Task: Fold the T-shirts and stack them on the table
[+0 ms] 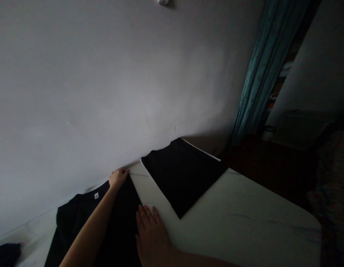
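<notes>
A black shirt (120, 222) with a small white neck label lies spread on the white marbled table (244, 207), its collar toward the wall. At the shirt's far right corner, my left hand (118, 178) is closed, fingers pinched on the fabric edge. My right hand (153, 235) rests flat on the shirt's right edge, fingers stretched out, partly over the tabletop. To the right of both hands lies a second black garment (185, 174), folded into a flat four-sided shape with a pale edge beneath its left side.
A pale wall (133, 81) runs along the table's back edge. Another dark cloth (6, 254) lies at the lower left. A teal curtain (261, 81) hangs beyond the table's right end, and a patterned cover (331, 196) is at the far right in shadow.
</notes>
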Demonstrator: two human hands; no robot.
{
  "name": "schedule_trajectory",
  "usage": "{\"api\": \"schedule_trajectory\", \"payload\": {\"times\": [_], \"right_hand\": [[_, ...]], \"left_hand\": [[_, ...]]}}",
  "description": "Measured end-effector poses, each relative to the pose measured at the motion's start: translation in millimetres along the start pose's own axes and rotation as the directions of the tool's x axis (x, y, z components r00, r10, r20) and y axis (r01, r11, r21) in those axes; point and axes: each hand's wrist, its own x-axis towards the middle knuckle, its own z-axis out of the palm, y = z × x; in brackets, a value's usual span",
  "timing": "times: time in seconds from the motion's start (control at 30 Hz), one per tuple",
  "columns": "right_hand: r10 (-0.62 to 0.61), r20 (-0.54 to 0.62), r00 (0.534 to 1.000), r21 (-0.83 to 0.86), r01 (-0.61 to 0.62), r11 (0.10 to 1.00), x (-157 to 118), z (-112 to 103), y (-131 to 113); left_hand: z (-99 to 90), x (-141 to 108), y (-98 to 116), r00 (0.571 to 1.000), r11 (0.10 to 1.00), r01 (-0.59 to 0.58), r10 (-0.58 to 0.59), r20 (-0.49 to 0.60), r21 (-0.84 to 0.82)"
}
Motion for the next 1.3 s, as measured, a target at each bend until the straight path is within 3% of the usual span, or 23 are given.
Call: {"api": "schedule_trajectory", "payload": {"times": [0.23, 0.4, 0.5, 0.7, 0.83, 1.0, 1.2, 1.3], "right_hand": [[-0.020, 0.008, 1.000, 0.026, 0.020, 0.999, 0, -4, 0], [-0.024, 0.019, 1.000, 0.025, 0.024, 0.999, -2, -11, -2], [-0.036, -0.008, 0.999, 0.010, 0.036, 0.999, -2, -7, -1], [-0.024, 0.003, 1.000, 0.028, 0.024, 0.999, -2, -9, -2], [-0.022, 0.030, 0.999, 0.038, 0.021, 0.999, -1, -12, -3], [-0.021, 0.013, 1.000, 0.043, 0.021, 0.999, -1, -5, -1], [-0.035, -0.017, 0.999, 0.045, 0.036, 0.998, -1, 0, 2], [-0.028, -0.015, 0.999, 0.063, 0.029, 0.998, -1, -3, 0]], "left_hand": [[-22.2, 6, 8, 0.986, 0.979, -0.166, 0.169, -0.015, 0.116], [-25.6, 5, 11, 0.969, 0.965, -0.247, 0.247, 0.006, 0.093], [-28.0, 9, 6, 0.984, 0.983, -0.179, 0.178, 0.030, 0.038], [-40.6, 26, -12, 0.992, 0.990, 0.071, -0.057, 0.115, -0.118], [-30.5, 20, -11, 0.996, 0.985, 0.071, -0.063, 0.057, -0.154], [-10.3, -3, 2, 0.992, 0.995, -0.078, 0.072, -0.099, -0.055], [-20.1, -26, 4, 0.938, 0.980, -0.187, 0.197, -0.284, 0.063], [-16.8, -42, -1, 0.901, 0.949, -0.292, 0.314, -0.301, 0.116]]}}
